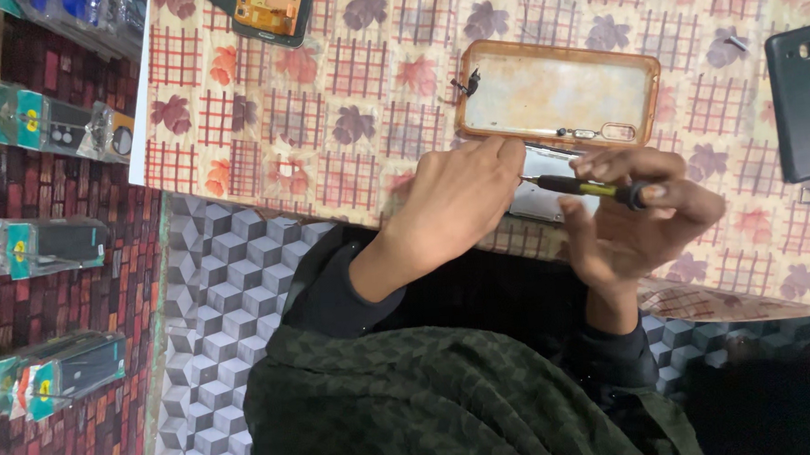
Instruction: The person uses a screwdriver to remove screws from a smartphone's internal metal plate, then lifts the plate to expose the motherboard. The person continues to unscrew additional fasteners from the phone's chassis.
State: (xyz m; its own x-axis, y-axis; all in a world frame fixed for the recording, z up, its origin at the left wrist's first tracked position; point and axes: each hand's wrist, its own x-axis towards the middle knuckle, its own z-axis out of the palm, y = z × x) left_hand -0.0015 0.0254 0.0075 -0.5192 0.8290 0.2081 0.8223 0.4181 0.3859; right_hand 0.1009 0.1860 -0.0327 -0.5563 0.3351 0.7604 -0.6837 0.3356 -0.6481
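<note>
The right hand (640, 211) grips a screwdriver (588, 188); the left hand (459, 197) closes on the phone (541, 188) below the orange case (555, 95). The phone looks thin and fragile, best held by its edges

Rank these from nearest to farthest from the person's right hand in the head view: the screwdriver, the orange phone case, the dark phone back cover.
1. Screwdriver, held in the right hand.
2. Orange phone case, just above it.
3. Dark phone back cover, at the right edge.
</note>
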